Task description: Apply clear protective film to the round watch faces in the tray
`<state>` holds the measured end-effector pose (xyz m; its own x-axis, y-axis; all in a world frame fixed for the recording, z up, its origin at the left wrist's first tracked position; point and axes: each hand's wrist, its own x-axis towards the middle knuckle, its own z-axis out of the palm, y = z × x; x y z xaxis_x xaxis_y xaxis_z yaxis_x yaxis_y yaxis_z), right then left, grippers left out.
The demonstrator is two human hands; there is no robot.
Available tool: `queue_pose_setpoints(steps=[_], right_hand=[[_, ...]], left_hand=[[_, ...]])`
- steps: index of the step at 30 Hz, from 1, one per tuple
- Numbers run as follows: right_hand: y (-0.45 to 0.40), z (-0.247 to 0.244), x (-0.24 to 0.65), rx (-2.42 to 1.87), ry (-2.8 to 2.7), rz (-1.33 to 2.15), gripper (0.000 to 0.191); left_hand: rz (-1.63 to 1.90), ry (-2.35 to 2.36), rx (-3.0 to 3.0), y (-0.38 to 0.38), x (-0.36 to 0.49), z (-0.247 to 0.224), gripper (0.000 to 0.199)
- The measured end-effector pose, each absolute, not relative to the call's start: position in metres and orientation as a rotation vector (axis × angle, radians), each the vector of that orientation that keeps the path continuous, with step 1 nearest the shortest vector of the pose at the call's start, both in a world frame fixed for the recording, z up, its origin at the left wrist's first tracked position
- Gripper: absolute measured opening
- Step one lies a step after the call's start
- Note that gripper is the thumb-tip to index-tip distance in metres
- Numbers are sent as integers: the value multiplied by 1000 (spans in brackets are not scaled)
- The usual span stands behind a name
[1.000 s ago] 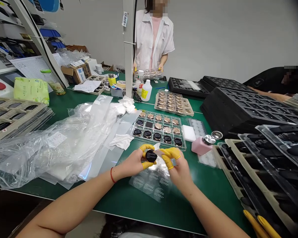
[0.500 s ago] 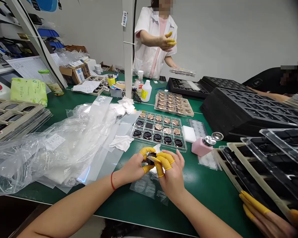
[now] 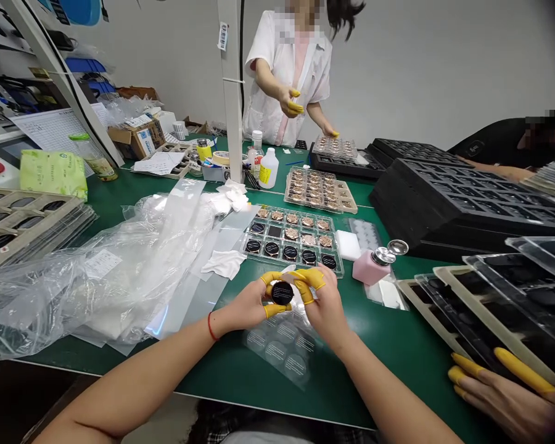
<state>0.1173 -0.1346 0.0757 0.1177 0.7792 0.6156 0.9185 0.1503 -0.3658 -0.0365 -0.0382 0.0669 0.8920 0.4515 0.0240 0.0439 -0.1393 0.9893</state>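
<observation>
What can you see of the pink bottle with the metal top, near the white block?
The pink dispenser bottle has a squarish body of opaque, plastic-looking material and stands on the green bench mat. A silver metal pump top sits on it, with a round metal lid open to its right. A white foam block lies apart on its left. A clear sheet lies near its base; I cannot tell if they touch.
</observation>
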Motion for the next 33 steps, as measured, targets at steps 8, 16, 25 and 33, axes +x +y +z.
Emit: queue_pose_setpoints(steps=[8, 16, 25, 33], right_hand=[[-150, 64, 101, -1569, -1915, -403, 37], [-153, 57, 122, -1738, -1556, -149, 27], [-147, 43, 156, -2087, -1327, 268, 32], [-28, 72, 140, -1959, -1338, 442, 33]], left_hand=[[426, 389, 1484, -33, -36, 59, 45], [410, 455, 1437, -30, -35, 61, 50], [360, 506, 1539, -35, -36, 67, 55], [435, 576, 1258, -21, -37, 59, 78]])
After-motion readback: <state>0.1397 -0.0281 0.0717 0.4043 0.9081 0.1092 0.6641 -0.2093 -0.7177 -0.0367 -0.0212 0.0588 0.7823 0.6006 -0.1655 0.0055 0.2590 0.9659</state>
